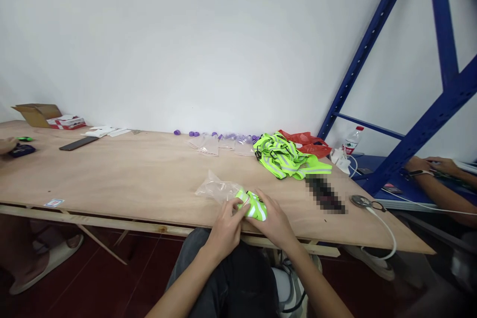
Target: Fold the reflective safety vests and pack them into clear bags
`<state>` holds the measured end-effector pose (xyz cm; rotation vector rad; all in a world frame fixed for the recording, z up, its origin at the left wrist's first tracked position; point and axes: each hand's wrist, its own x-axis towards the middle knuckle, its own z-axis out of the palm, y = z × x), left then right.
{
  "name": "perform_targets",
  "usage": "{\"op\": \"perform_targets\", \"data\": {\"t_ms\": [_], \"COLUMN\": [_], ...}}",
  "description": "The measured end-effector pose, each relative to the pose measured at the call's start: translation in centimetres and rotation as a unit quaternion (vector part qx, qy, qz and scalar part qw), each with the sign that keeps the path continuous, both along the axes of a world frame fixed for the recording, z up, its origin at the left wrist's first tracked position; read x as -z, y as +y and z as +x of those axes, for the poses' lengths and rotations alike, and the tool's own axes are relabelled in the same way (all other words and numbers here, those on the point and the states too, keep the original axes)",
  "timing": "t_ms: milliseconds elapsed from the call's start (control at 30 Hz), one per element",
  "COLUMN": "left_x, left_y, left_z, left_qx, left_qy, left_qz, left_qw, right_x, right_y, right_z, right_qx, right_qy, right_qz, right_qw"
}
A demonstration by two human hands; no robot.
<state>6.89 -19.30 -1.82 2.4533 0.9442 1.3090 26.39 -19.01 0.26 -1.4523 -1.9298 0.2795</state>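
Note:
A folded neon-yellow reflective vest [256, 207] with silver-white stripes is held low over the table's front edge. My right hand [275, 221] is closed around its right side. At its left end, my left hand [228, 221] has thumb and fingers pinched together on the mouth of a clear plastic bag [216, 188], up against the vest. The bag stretches off to the left, crumpled, on the wood. How far the vest sits inside it is hard to tell. Behind the hands lies a loose pile of the same reflective vests [283, 156].
Clear bags [208, 144] and several purple rolls [177, 132] line the wall. A red bag [307, 143], a bottle [352, 140], a cabled round device [360, 201] and a blue rack [410, 139] are right. Other people's hands [7, 145] show at both sides.

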Motion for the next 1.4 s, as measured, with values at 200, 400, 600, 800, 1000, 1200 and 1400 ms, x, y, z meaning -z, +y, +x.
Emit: {"op": "perform_targets", "data": {"t_ms": [200, 400, 600, 800, 1000, 1200, 1400], "left_x": [-0.6, -0.8, 0.2, -1.7, -2.2, -1.3, -0.7], "left_y": [-0.6, -1.0, -0.4, 1.5, 3.3, 3.0, 2.9], "left_z": [-0.3, -0.8, -0.2, 3.6, 5.3, 4.7, 4.6], "left_qx": [0.01, 0.033, -0.031, 0.072, 0.013, 0.038, 0.054], "left_qy": [-0.066, -0.182, -0.54, -0.577, -0.606, -0.554, -0.526], "left_qz": [-0.03, -0.079, -0.267, -0.382, -0.366, -0.381, -0.387], "left_qw": [0.997, 0.979, 0.798, 0.719, 0.706, 0.739, 0.756], "right_x": [0.5, 1.3, 2.0, 0.9, 1.0, 1.9, 1.9], "right_y": [0.1, 0.4, 0.5, 0.0, -0.4, 0.2, 0.3], "right_z": [-0.8, -0.5, -0.2, -1.3, -1.3, -0.8, -1.2], "right_qx": [-0.044, -0.001, 0.045, 0.018, 0.033, -0.013, 0.006], "right_qy": [-0.058, -0.018, 0.015, -0.008, 0.005, 0.036, 0.118], "right_qz": [0.062, 0.093, 0.149, 0.168, 0.153, 0.155, 0.137], "right_qw": [0.995, 0.996, 0.988, 0.986, 0.988, 0.987, 0.984]}}
